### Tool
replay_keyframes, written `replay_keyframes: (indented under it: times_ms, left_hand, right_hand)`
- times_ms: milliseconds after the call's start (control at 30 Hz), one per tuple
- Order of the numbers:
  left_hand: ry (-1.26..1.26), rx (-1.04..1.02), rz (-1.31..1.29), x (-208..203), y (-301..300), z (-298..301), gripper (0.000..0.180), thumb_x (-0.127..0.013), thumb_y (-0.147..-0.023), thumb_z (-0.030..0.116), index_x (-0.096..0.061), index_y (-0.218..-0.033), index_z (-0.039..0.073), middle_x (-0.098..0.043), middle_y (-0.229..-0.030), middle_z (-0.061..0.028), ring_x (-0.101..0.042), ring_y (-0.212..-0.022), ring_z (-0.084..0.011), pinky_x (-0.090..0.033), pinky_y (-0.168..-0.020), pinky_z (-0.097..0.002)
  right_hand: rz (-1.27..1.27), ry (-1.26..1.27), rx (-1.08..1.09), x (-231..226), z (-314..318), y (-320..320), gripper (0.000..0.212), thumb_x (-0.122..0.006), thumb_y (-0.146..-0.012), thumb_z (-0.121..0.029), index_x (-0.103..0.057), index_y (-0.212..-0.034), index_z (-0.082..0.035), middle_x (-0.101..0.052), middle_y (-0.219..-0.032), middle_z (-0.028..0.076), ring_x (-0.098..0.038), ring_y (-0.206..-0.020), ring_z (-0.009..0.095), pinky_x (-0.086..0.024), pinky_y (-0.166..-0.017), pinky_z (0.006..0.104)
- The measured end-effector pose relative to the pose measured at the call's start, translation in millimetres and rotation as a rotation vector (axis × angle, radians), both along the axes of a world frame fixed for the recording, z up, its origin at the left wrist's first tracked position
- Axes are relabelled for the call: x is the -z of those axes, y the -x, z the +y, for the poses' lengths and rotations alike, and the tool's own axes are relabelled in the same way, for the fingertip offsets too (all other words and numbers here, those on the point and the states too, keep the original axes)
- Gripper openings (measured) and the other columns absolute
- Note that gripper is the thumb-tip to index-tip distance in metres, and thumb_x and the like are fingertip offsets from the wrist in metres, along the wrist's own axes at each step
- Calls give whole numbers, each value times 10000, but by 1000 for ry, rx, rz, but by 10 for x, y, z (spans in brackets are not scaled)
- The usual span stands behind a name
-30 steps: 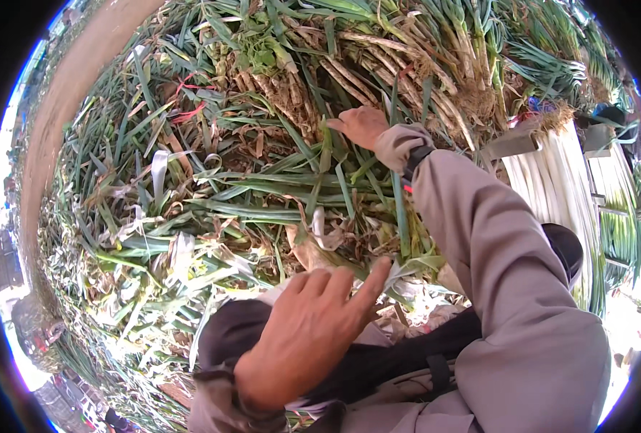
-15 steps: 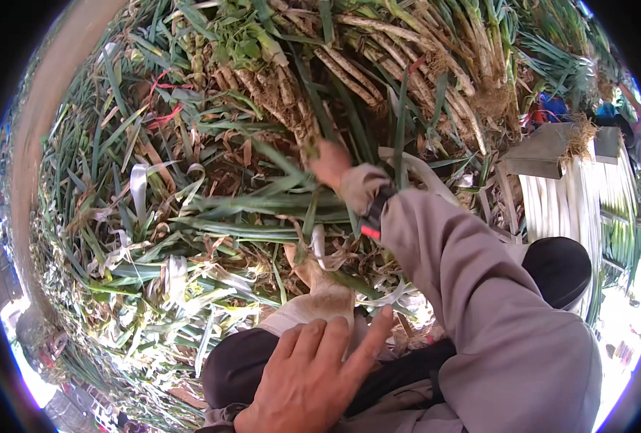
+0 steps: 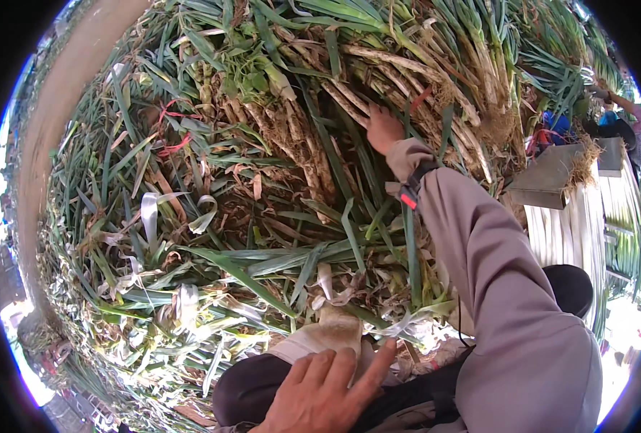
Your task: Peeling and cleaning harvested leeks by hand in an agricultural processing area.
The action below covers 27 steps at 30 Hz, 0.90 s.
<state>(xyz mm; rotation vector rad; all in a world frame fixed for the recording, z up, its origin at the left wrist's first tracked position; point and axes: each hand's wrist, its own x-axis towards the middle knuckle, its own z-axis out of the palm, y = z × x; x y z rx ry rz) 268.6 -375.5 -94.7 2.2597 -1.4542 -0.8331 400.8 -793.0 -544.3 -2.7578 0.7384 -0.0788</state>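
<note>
My right hand (image 3: 385, 130) reaches up to the pile and closes round the root end of long green onions (image 3: 347, 103), its fingertips partly hidden among the stalks. These onions have pale, soil-stained shanks and green leaves. Left of that hand lies another clump of rooted onions (image 3: 307, 148), with leafy green weeds (image 3: 244, 68) over its top. My left hand (image 3: 320, 390) is low in the view by my knee, holding nothing, with the fingers stretched out and the thumb apart.
Loose leaves and peelings (image 3: 190, 303) cover the ground before me. Red ties (image 3: 172, 141) lie among them at left. On my right, cleaned white onion shanks (image 3: 562, 227) are stacked beside a grey metal block (image 3: 547, 177). A curved pole (image 3: 50, 123) runs along the left.
My right hand has moved up and right, from the left clump to the stalks beside it. The view has shifted slightly. My left hand keeps its open pose.
</note>
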Motion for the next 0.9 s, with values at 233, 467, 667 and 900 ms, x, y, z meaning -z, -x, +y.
replay_keyframes:
  times_ms: [233, 467, 667, 900]
  left_hand:
    - [-120, 17, 34, -257, 237, 6, 841, -726, -1043, 153, -435, -1831, 182, -674, -1412, -202, -676, -1252, -412, -573, -1080, -526]
    - [65, 64, -68, -461, 965, 173, 804, -813, -1027, 225, -514, -1771, 163, -686, -1281, -146, -705, -1164, -370, -589, -1013, -505]
    - [201, -81, -164, -799, 1293, 171, 735, -850, -1051, 304, -588, -1705, 95, -698, -1275, -178, -718, -1187, -360, -620, -992, -475]
    - [745, -813, 92, -911, 969, 369, 604, -815, -1146, 448, -733, -1508, -29, -762, -1265, -145, -751, -1120, -259, -612, -1008, -413]
  right_hand:
    - [30, -488, -142, -660, 463, 161, 425, -814, -1073, -374, -798, -1297, -12, -824, -1235, 255, -798, -1181, 454, -602, -1009, 572]
    - [-20, -1286, -151, -1543, 1308, 1861, 460, -856, -1111, -329, -818, -1359, 56, -823, -1203, 85, -718, -1091, 152, -621, -950, 364]
    - [251, -1196, -281, -1796, 1898, 3278, 477, -855, -1030, -337, -829, -1276, 71, -826, -1089, 126, -727, -964, 190, -596, -863, 419]
    - [-235, -1319, -206, -5018, 2020, 3516, 424, -850, -1127, -413, -806, -1181, 5, -727, -944, -16, -634, -854, 91, -520, -768, 303]
